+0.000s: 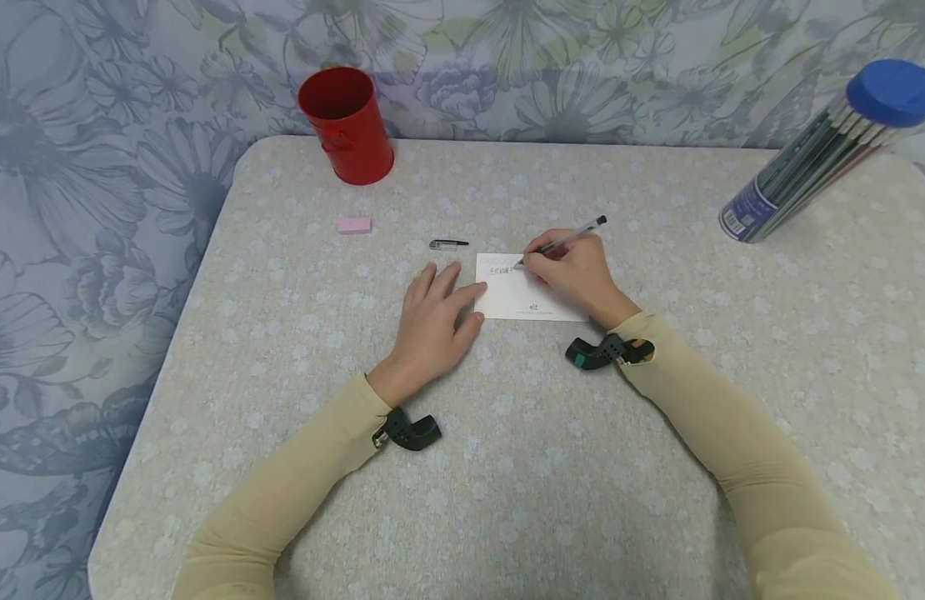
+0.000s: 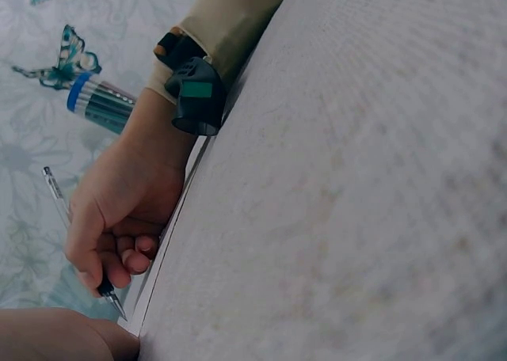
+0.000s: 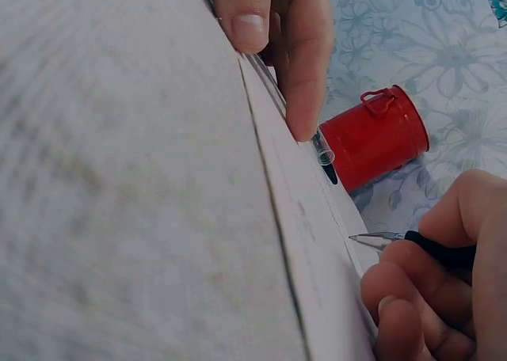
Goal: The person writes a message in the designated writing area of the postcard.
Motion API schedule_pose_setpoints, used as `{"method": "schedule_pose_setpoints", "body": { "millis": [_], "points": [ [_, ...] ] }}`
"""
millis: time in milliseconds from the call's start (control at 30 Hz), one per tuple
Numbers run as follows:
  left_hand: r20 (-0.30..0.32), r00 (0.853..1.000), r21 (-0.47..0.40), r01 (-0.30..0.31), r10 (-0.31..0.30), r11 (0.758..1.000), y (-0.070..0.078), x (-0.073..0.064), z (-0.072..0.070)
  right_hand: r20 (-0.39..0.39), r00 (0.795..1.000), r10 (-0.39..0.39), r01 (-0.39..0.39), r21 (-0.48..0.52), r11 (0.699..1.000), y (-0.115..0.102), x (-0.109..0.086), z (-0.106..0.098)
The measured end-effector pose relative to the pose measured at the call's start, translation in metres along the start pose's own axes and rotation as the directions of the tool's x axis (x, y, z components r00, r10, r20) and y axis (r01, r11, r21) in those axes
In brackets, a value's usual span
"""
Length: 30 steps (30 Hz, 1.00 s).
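A white card (image 1: pixel 507 300) with a line of handwriting near its top and small print near its bottom lies on the table. My right hand (image 1: pixel 575 268) rests over the card's right side and pinches a clear pen (image 1: pixel 578 232) with a black grip; in the right wrist view its metal tip meets the paper by the written line. My left hand (image 1: pixel 435 321) lies with fingers spread at the card's left edge, forefinger and thumb touching it. Just above the left fingers lies a pen cap (image 1: pixel 449 244), clear with a black clip.
A pink eraser (image 1: pixel 354 225) lies at the left of the table (image 1: pixel 500 483). Behind it stands a red metal bucket (image 1: pixel 350 125). At the far right is a clear tube of pencils (image 1: pixel 815 158) with a blue lid. A flowered wall covering borders the table's back.
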<state>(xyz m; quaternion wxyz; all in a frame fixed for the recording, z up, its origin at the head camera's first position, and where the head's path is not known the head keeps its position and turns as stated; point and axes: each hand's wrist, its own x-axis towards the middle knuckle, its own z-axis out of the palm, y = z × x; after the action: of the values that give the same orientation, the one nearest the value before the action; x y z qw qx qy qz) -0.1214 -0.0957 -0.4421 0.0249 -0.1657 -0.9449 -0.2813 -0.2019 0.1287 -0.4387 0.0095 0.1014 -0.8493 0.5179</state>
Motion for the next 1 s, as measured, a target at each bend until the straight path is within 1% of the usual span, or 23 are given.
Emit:
{"method": "schedule_pose_setpoints", "body": {
  "millis": [300,567,833,1000],
  "points": [
    [0.0,1.0,0.006,0.001,-0.001,1.0,0.0004,0.0007,-0.0003,-0.007,1.0,-0.021,0.021,-0.023,1.0,0.0008,0.0011,-0.0004],
    [0.001,1.0,0.007,-0.002,0.002,1.0,0.0001,0.0002,0.0006,-0.009,1.0,-0.02,0.02,-0.04,0.999,0.0003,0.0005,-0.0004],
    [0.002,1.0,0.003,0.004,-0.004,1.0,-0.0001,-0.0004,0.0007,-0.028,1.0,-0.013,0.011,-0.042,0.999,0.0001,0.0009,0.0],
    [0.002,1.0,-0.001,0.004,-0.004,1.0,0.0003,-0.0004,-0.0002,-0.011,1.0,-0.007,0.006,-0.034,0.999,-0.0002,0.001,0.0002]
  ]
}}
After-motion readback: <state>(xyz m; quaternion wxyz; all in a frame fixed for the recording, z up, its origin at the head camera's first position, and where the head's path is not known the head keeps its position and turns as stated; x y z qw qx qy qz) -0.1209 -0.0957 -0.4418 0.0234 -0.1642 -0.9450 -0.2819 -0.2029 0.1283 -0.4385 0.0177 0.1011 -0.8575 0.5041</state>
